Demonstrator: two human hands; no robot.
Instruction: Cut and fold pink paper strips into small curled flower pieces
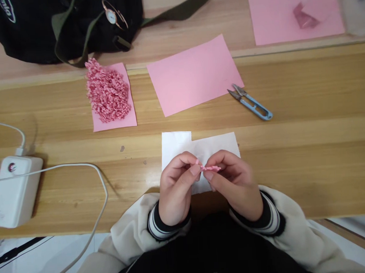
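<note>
Between my two hands is a small fringed pink paper piece (213, 168), pinched at both ends just above a white paper sheet (222, 144). My left hand (179, 185) is closed, thumb and forefinger on its narrow left end. The right hand (235, 182) pinches the fringed part from the other side. A heap of curly pink paper pieces (108, 91) lies on a small pink paper (128, 117) at the upper left. Blue-handled thread snips (251, 102) rest with their blade tips by the corner of a larger pink sheet (194, 76).
A white power bank (18, 190) with a white cable (100, 177) occupies the left side. At the back are a black bag (33, 34) with a green strap, a wristwatch (111, 16) on it, and another pink sheet (274, 17) at the right. The wooden table's front edge is near my body.
</note>
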